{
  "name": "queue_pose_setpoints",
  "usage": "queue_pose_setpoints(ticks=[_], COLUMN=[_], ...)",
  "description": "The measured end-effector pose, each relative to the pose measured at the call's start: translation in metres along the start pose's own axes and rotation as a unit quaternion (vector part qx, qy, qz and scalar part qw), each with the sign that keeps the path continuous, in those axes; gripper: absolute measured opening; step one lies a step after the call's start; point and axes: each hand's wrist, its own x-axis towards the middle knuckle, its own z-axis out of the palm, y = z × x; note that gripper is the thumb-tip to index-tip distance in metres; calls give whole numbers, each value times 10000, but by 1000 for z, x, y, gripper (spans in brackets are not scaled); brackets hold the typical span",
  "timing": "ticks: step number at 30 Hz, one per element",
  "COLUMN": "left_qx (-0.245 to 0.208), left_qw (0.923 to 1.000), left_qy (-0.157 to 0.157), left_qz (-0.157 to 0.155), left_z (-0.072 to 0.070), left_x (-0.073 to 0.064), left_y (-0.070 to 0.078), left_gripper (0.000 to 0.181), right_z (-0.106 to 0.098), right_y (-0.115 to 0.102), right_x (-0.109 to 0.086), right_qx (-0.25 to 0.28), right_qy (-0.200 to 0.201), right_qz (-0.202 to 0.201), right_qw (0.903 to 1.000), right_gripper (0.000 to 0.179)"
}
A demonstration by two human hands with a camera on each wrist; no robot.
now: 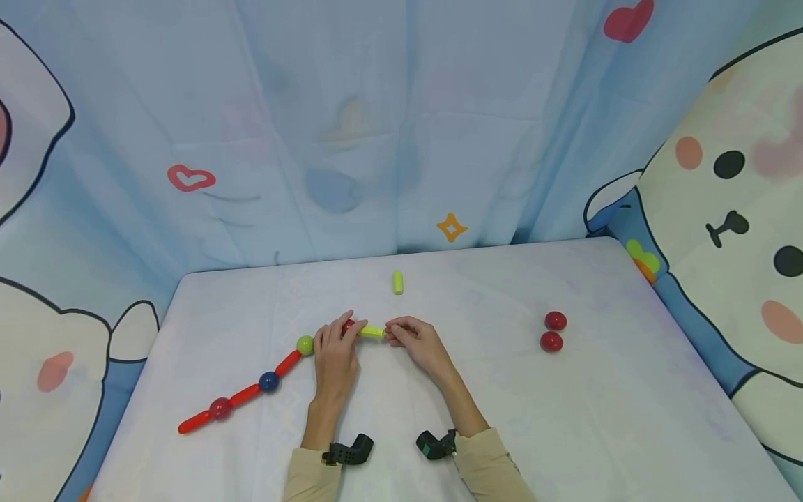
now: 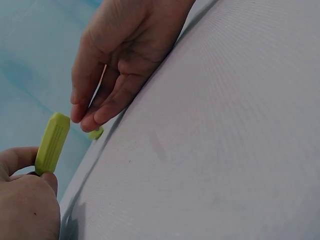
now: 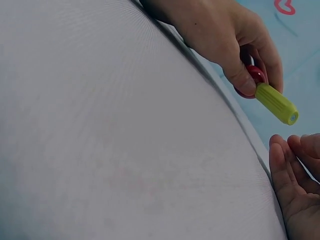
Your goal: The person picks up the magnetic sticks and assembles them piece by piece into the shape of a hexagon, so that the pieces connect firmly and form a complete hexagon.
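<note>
Over the white counter point(image 1: 602, 418), I see the left hand point(image 1: 335, 359) hold a red ball point(image 1: 348, 325) with a green stick point(image 1: 371, 332); the right hand point(image 1: 417, 343), fingers loose, is just right.

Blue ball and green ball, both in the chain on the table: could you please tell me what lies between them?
One red stick lies between the blue ball and the green ball; the head view shows this.

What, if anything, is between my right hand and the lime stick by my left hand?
Nothing visible: both wrist views show only an open gap between the right hand and the free end of the lime stick. The left hand grips the red ball at the stick's other end.
</note>
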Motion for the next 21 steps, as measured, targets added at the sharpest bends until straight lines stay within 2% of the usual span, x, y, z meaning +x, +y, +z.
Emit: queue_pose_setpoints(ticks=[3, 6, 11, 16, 19, 21], left_qx=[8, 13, -85, -137, -137, -125], left_qw=[10000, 10000, 9999, 9998, 9998, 9998], left_qy=[26, 13, -3, -16, -71, -96], left_qz=[0, -8, -80, -109, -118, -120], left_z=[-1, -1, 0, 1, 1, 0], left_x=[0, 0, 0, 0, 0, 0], left_y=[0, 0, 2, 1, 0, -1], left_gripper=[35, 35, 35, 37, 38, 38], right_z=[-2, -9, -39, -98, -141, -167], right_y=[-2, -7, -24, -39, -45, -47], right_x=[0, -1, -5, -9, -15, -20], right_qx=[-180, -639, -1531, -1909, -2128, -2476], right_qy=[-50, -100, -150, -72, 354, 754], right_qz=[-111, -366, -868, -1347, -1320, -1146], right_qw=[9998, 9972, 9843, 9723, 9675, 9591], right_gripper=[23, 21, 22, 29, 36, 40])
